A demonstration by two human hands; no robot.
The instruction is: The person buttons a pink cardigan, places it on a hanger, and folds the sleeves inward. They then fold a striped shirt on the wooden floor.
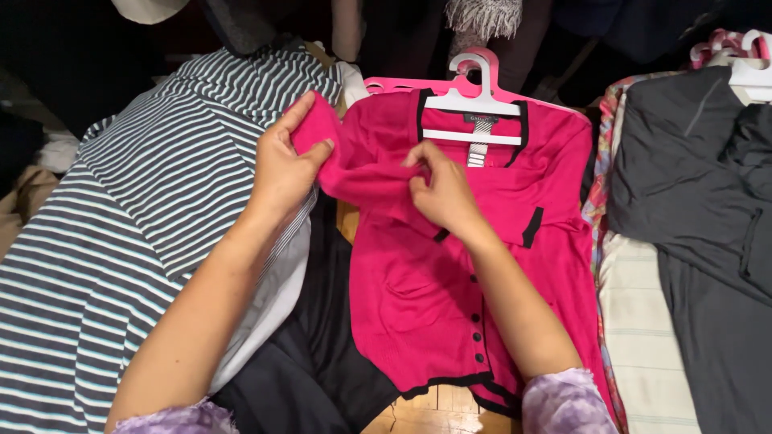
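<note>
The pink cardigan's sleeve (354, 173) is pinched closed by the left hand (281, 165) and right hand (441, 193), and the white hanger (474, 100) could be tugged loose.

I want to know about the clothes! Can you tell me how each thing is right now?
Pink cardigan: on a hanger, buttoned, left sleeve folded across.
White hanger: inside the cardigan's neck.
Left hand: gripping the pink sleeve end.
Right hand: pinching the sleeve.
Striped garment: lying flat.
Grey garment: on a hanger.

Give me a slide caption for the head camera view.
Both hands, left hand and right hand, grip a sleeve of a pink cardigan on a hanger.
</note>
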